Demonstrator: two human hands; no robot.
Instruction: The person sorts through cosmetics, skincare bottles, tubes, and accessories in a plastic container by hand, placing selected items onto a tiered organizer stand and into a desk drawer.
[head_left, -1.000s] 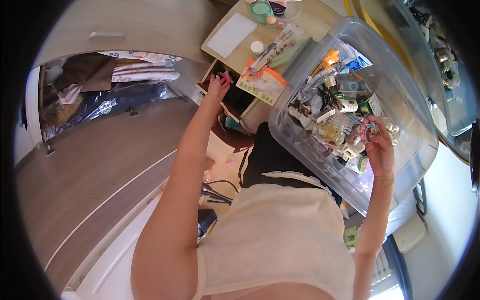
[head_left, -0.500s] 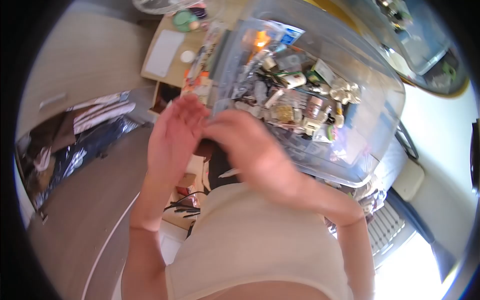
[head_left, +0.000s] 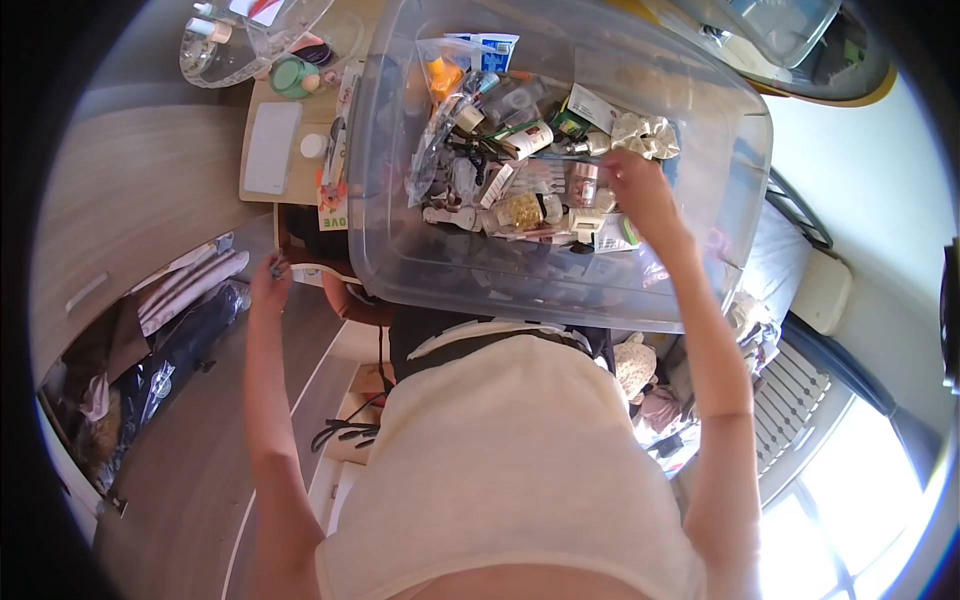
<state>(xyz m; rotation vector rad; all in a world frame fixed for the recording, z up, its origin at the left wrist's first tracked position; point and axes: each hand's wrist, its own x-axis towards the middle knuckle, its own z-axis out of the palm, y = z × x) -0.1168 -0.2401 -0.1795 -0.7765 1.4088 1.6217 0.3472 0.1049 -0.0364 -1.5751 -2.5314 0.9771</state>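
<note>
Bin (head_left: 480, 285) in head view: clear plastic, upright, near worktop (head_left: 308, 178). Inside: loose mix of bottles, tubes, packets, small jar (head_left: 582, 187) and cream scrunchie (head_left: 655, 138). On worktop: green container (head_left: 292, 77), round white lid (head_left: 314, 146). Right hand (head_left: 645, 192) over bin contents, just beside scrunchie, fingers bent; grip cannot be told. Left hand (head_left: 268, 288) near open drawer (head_left: 278, 232), small dark item (head_left: 277, 267) pinched between fingers, not set down. By judgement, little sorted; bulk of contents mixed together.
</note>
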